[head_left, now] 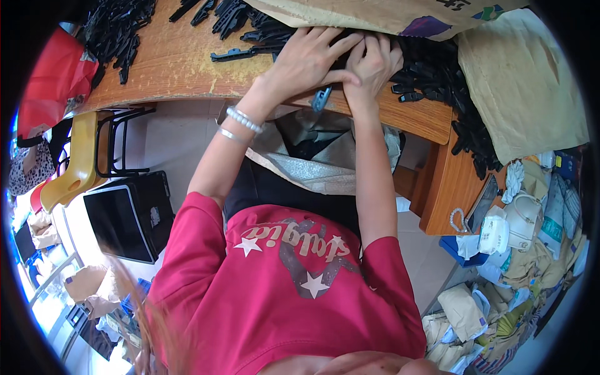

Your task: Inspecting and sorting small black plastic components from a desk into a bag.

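Black plastic clips (431, 70) are lying beside left hand (306, 62) and right hand (373, 65) on the tabletop (181, 59), probably handling light, stiff, best held mid-length; mostly hidden fingertips are leaving each grip unclear

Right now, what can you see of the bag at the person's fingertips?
The bag is tan and paper-like, with dark print plus purple and green patches. It extends over the table, partly covering black pieces; its far side runs out of the picture. The left hand and right hand reach its near edge; whether they touch it is unclear.
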The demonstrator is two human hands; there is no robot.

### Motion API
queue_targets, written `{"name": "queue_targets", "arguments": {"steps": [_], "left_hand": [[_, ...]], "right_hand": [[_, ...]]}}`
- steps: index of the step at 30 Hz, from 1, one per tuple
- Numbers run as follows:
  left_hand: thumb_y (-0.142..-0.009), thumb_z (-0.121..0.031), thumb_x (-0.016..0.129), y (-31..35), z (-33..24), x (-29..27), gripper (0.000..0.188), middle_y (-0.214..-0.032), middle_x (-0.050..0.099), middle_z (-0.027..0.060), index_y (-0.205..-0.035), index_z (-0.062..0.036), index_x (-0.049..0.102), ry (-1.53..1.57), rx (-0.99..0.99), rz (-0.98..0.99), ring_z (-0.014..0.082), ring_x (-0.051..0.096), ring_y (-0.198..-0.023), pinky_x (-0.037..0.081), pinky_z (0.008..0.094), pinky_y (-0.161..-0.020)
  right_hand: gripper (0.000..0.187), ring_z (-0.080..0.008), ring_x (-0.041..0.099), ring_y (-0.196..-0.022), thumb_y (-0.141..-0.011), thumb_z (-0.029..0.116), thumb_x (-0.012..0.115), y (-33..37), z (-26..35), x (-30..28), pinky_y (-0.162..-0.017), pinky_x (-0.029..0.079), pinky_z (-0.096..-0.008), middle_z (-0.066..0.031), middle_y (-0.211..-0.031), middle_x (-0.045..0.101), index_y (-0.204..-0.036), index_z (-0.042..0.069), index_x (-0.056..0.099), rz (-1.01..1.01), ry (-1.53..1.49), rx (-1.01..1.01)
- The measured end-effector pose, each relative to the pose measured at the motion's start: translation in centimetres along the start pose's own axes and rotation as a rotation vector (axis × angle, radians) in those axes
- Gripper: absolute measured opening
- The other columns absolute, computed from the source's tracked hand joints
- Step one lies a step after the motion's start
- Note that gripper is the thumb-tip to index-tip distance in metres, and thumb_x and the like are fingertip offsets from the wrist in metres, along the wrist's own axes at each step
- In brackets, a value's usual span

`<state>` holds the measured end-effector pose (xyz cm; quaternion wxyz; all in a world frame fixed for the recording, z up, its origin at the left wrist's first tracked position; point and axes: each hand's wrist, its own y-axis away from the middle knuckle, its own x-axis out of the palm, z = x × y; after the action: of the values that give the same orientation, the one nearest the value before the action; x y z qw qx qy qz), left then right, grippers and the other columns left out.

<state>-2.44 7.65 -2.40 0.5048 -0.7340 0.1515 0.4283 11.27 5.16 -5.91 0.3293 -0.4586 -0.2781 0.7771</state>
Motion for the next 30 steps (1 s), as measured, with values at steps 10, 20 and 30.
{"name": "queue_targets", "arguments": {"steps": [10,20,30], "left_hand": [[-0.067,-0.007,0.071,4.7,-3.9,-2.2,0.042,-0.103,0.057,0.0116,-0.108,-0.0033,0.06,0.172,-0.09,0.005,0.0264,0.056,-0.086,0.049,0.0368,-0.072],[-0.064,-0.007,0.069,5.2,-3.5,0.3,0.044,-0.111,0.056,0.0121,-0.107,-0.0012,0.06,0.184,0.141,-0.015,0.0274,0.056,-0.092,0.048,0.0346,-0.075],[-0.092,0.001,0.051,4.1,-7.9,-1.5,0.014,-0.108,0.061,0.0127,-0.106,0.0029,0.051,1.141,-0.662,-0.182,0.014,0.062,-0.089,0.052,0.0277,-0.075]], "right_hand": [[0.019,-0.0365,0.05,-0.113,-0.087,0.011,0.057,1.1,0.4,-3.6,-0.096,0.031,-0.0527,-0.0087,-0.103,0.064,-0.103,0.007,0.066,-0.026,0.048,0.0],[0.026,-0.0261,0.05,-0.104,-0.082,0.008,0.066,4.7,-4.2,-12.1,-0.088,0.038,-0.0416,-0.006,-0.11,0.06,-0.108,0.008,0.065,0.217,0.397,0.055],[0.035,-0.0166,0.065,-0.089,-0.085,-0.005,0.058,3.6,-1.4,-14.6,-0.078,0.054,-0.0286,-0.0131,-0.106,0.065,-0.12,-0.004,0.057,0.321,-0.419,0.54]]}}
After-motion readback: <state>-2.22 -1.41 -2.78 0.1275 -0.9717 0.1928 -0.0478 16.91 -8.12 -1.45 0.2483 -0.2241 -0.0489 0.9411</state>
